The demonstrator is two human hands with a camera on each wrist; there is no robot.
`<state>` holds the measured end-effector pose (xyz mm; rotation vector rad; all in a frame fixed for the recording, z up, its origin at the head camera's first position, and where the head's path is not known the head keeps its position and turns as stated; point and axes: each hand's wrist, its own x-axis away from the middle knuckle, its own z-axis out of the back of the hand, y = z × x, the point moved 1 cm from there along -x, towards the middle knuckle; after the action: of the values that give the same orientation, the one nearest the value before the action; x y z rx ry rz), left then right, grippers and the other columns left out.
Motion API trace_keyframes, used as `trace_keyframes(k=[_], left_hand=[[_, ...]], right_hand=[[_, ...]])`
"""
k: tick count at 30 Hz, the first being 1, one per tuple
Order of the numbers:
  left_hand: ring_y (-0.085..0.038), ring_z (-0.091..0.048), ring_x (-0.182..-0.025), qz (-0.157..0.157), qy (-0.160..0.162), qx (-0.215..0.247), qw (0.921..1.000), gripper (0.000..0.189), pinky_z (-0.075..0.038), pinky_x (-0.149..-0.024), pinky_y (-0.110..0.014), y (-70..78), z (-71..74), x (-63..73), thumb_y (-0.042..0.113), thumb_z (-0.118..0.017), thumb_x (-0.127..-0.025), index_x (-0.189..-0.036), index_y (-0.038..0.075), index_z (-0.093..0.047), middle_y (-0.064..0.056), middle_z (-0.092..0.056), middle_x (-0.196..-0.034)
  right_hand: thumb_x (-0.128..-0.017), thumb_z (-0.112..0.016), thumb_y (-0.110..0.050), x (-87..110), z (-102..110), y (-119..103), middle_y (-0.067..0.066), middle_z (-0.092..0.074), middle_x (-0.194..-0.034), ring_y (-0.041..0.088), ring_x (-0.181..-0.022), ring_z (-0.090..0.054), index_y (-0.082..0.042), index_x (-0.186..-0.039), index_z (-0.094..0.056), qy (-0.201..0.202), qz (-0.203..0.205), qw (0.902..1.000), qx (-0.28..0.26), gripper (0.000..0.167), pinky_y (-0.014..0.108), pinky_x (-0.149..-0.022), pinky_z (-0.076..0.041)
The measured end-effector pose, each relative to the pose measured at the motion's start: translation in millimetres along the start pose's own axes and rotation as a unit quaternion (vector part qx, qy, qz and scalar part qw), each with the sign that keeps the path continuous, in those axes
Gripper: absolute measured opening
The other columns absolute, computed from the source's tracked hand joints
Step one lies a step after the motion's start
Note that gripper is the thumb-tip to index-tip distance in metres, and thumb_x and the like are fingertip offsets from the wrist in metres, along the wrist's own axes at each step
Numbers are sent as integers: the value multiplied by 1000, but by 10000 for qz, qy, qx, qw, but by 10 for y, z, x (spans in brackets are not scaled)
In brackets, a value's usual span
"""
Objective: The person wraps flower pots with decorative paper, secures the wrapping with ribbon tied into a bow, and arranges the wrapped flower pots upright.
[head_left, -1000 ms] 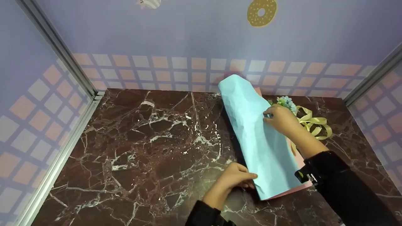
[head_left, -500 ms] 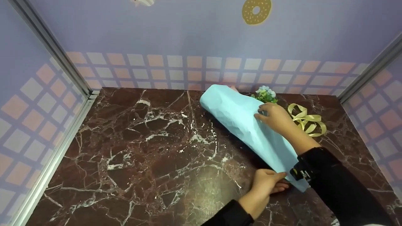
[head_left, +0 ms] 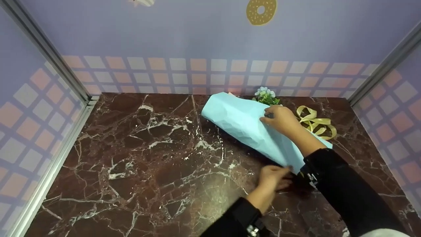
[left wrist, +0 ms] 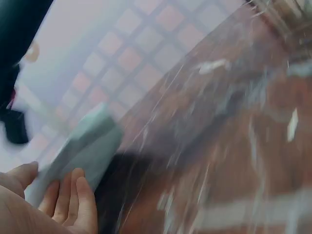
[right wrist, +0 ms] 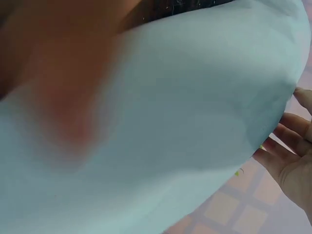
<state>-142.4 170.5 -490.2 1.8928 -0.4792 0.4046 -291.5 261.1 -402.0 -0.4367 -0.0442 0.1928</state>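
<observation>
The marble-patterned bench (head_left: 148, 148) carries light-blue wrapping paper (head_left: 240, 120), lying diagonally right of centre. The right hand (head_left: 283, 120) pinches the paper's far edge; the left hand (head_left: 271, 179), blurred, is at the near edge, grip indeterminable. Yellow ribbon (head_left: 324, 121): right of the paper. Blue flowers (head_left: 265, 92): behind it

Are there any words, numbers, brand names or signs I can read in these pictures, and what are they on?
None: no readable text anywhere.
The blue paper and yellow ribbon show no writing.
The wall has only pictures and squares, like the doughnut.
Any marks on the right wrist's gear are too small to read.
</observation>
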Motion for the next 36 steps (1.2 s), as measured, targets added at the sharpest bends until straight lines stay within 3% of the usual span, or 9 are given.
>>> trace_keyframes(k=[5, 7, 9, 11, 14, 17, 23, 29, 36], left_hand=[[-20, -63, -70, -495, 818, -136, 9953, 47, -56, -70, -39, 610, 651, -316, 29, -80, -81, -111, 6, -53, -13, -66, -92], [-20, -61, -72, -745, 1074, -146, 9913, 56, -54, -72, -40, 910, 929, -469, 30, -79, -81, -123, 7, -49, -15, -64, -98], [-17, -57, -65, -997, 1239, -151, 9872, 61, -52, -64, -34, 1183, 1178, -629, 21, -77, -83, -133, 7, -45, -16, -64, -95], [-13, -50, -58, -1066, 1172, -242, 9871, 68, -46, -54, -26, 1404, 1389, -772, 12, -70, -84, -144, 11, -37, -14, -63, -88], [-10, -42, -50, -902, 692, -658, 9913, 76, -35, -46, -21, 1622, 1620, -940, 5, -57, -84, -152, 21, -29, -10, -61, -80], [-11, -45, -51, -748, 120, -1266, 9891, 66, -35, -47, -21, 1717, 1761, -1026, 6, -52, -88, -150, 21, -35, -8, -62, -82], [-15, -59, -64, -875, -357, -1627, 9821, 24, -50, -62, -29, 1747, 1913, -1016, 19, -61, -97, -118, 8, -57, -20, -64, -102], [-18, -63, -73, -1269, -203, -1888, 9736, 19, -52, -78, -39, 1755, 2006, -872, 21, -64, -96, -94, 3, -66, -23, -61, -106], [-35, -66, -85, -1644, -92, -2488, 9544, 20, -53, -74, -40, 1671, 2062, -654, 16, -64, -96, -96, -3, -72, -25, -69, -96]], right_hand=[[-94, -66, -25, -3, 7, 19, 24, -61, -122, 40, -111, -57, 7, -120, -64, 10, 45, 10000, -4, 41, 52, -95, -44], [-94, -66, -24, -4, 4, 16, 24, -61, -122, 40, -111, -57, 7, -119, -65, 15, 73, 10000, -23, 40, 52, -95, -44], [-94, -66, -24, -2, 2, 14, 24, -61, -122, 40, -112, -57, 7, -119, -65, 1, 65, 10000, -20, 40, 52, -96, -44], [-94, -65, -24, 1, -3, 6, 24, -60, -123, 40, -113, -56, 7, -120, -64, -12, 33, 10000, -29, 40, 51, -97, -44], [-94, -65, -25, 1, -12, -2, 24, -60, -124, 41, -115, -55, 7, -121, -64, -3, 7, 10000, -22, 41, 51, -98, -42], [-94, -65, -24, 5, -16, 3, 24, -60, -125, 41, -116, -54, 7, -121, -64, 34, 38, 10000, -53, 41, 51, -99, -42], [-95, -65, -23, 12, -27, 36, 21, -59, -129, 39, -121, -52, 6, -115, -67, 121, -28, 9996, -240, 36, 50, -101, -41], [-95, -65, -21, 7, -68, 5, 22, -58, -130, 39, -122, -50, 6, -113, -67, 279, -261, 9985, -391, 32, 50, -102, -40], [-95, -65, -22, 25, -145, -51, 21, -59, -127, 37, -118, -53, 3, -115, -65, 465, -374, 9965, -582, 32, 49, -97, -43]])
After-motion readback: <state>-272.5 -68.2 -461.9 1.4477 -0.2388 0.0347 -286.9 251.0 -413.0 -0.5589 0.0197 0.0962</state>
